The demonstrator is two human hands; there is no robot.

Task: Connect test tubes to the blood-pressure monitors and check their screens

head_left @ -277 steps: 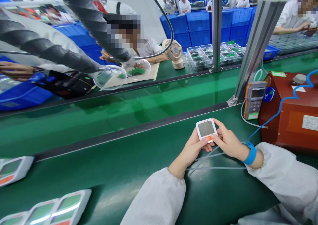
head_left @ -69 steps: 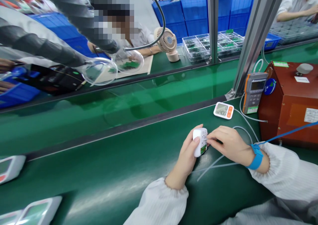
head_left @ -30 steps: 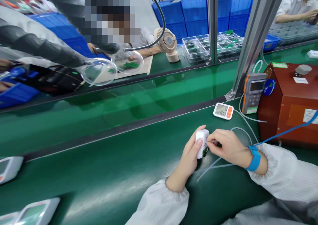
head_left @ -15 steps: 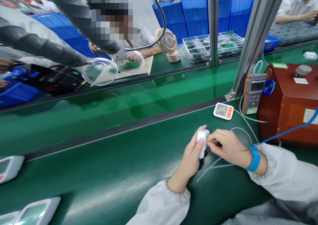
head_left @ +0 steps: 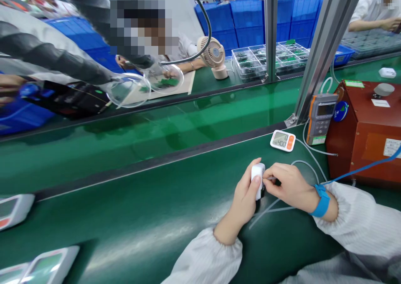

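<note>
A small white device [head_left: 257,176], its casing turned on edge, is gripped in my left hand [head_left: 246,196] above the green table. It resembles the white monitor [head_left: 282,140] with a lit digital display and orange buttons lying further back. My right hand [head_left: 286,183], with a blue band on the wrist, pinches at the device's right side. Between its thumb and finger a short bit of thin grey tube [head_left: 272,178] seems to show, pressed against the casing. The device's screen side and the exact contact point are hidden.
A red-brown metal box [head_left: 372,129] and a handheld gauge [head_left: 321,119] stand at right, with grey tubing [head_left: 308,163] running from them. More white monitors [head_left: 52,265] lie at lower left. Behind the rail, a co-worker sits by a fan [head_left: 214,54] and a compartment tray [head_left: 250,62].
My left hand has tilted the white device slightly and shifted a little right. My right hand stays pinched at its side. The whole view has moved slightly.
</note>
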